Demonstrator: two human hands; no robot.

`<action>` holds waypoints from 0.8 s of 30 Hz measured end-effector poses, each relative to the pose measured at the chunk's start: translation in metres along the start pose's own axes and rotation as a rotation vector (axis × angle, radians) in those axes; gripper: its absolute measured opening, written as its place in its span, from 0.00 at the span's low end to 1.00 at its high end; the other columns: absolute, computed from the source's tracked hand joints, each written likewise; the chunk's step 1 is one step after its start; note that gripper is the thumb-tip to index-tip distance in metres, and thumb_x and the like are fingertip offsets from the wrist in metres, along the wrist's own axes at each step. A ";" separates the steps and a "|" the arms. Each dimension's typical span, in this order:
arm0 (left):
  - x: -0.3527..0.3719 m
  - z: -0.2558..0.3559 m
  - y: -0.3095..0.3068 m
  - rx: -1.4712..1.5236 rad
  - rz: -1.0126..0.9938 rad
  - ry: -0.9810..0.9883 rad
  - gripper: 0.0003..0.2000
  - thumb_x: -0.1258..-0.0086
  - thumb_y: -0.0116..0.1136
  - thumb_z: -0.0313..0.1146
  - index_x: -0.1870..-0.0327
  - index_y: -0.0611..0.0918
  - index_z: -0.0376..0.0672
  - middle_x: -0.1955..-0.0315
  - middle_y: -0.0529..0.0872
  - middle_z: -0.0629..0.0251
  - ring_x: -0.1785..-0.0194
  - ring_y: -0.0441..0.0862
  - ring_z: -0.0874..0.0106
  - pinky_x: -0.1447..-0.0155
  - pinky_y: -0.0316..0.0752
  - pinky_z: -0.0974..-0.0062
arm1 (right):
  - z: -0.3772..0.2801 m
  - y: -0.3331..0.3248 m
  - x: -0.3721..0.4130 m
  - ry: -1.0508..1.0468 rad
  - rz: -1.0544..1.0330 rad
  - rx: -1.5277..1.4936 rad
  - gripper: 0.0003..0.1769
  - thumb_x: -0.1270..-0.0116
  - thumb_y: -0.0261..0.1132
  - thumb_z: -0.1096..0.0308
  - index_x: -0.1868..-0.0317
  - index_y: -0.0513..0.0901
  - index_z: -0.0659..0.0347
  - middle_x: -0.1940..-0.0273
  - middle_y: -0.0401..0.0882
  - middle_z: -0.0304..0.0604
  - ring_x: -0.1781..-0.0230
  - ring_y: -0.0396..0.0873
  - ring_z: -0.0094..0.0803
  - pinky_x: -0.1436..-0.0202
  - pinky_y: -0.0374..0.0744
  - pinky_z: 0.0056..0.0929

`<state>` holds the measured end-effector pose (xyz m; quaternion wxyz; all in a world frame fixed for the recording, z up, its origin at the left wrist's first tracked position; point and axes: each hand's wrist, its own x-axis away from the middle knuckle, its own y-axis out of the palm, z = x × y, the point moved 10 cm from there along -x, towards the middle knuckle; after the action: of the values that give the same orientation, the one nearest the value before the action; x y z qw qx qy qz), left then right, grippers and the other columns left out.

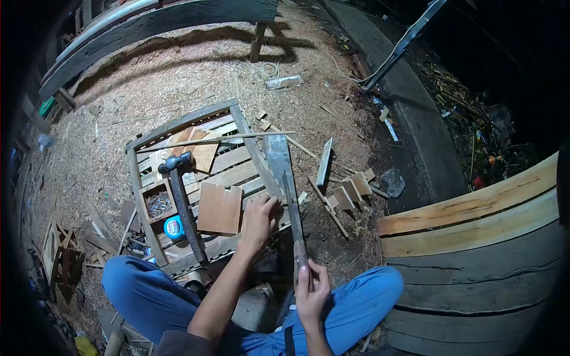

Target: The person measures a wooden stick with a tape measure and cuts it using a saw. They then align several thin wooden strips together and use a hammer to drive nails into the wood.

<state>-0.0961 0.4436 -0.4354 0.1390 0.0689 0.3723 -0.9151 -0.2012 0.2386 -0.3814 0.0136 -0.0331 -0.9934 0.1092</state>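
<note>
My right hand is closed around the near end of a long, narrow metal tool, its pointed end away from me. My left hand is at the right side of a slatted wooden frame, fingers curled; what they grip, if anything, is hidden. Beyond the tool's tip, a flat grey metal blade, apparently toothed along one edge, lies beside the frame. A hammer rests across the slats. Near it are a square wooden piece, a blue tape measure and a small box of nails.
Wooden offcuts and sticks lie right of the frame. Planks fill the right side. A bench stands at the back, over shavings-covered ground. A metal post slants at upper right.
</note>
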 end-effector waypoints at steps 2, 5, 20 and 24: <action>0.004 0.003 0.000 -0.003 0.003 0.021 0.21 0.45 0.68 0.22 0.47 0.84 0.42 0.55 0.83 0.55 0.48 0.80 0.53 0.43 0.73 0.57 | -0.003 0.014 -0.019 0.058 -0.031 0.003 0.17 0.18 0.65 0.67 0.39 0.79 0.71 0.48 0.86 0.49 0.52 0.86 0.28 0.49 0.84 0.28; 0.002 0.007 -0.006 -0.020 0.028 0.026 0.20 0.44 0.67 0.22 0.48 0.85 0.43 0.57 0.83 0.56 0.49 0.80 0.53 0.44 0.73 0.57 | -0.005 0.028 -0.044 0.011 -0.066 -0.018 0.16 0.19 0.65 0.67 0.40 0.80 0.71 0.51 0.87 0.51 0.54 0.86 0.28 0.52 0.84 0.29; 0.002 0.009 -0.005 -0.046 0.059 0.030 0.17 0.43 0.67 0.24 0.50 0.84 0.44 0.60 0.83 0.58 0.51 0.80 0.56 0.47 0.72 0.59 | 0.008 -0.013 0.017 0.130 -0.022 0.015 0.15 0.20 0.65 0.70 0.41 0.80 0.73 0.47 0.86 0.53 0.48 0.85 0.33 0.44 0.83 0.31; 0.002 0.006 -0.002 -0.044 0.021 0.024 0.17 0.43 0.68 0.24 0.50 0.85 0.44 0.60 0.83 0.59 0.51 0.80 0.56 0.47 0.72 0.60 | -0.008 0.022 -0.039 0.044 -0.075 0.038 0.15 0.19 0.65 0.68 0.40 0.79 0.72 0.50 0.87 0.53 0.49 0.86 0.32 0.43 0.82 0.32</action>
<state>-0.0990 0.4404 -0.4300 0.1455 0.0808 0.3931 -0.9043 -0.1608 0.2594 -0.3797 0.0403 0.0018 -0.9911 0.1266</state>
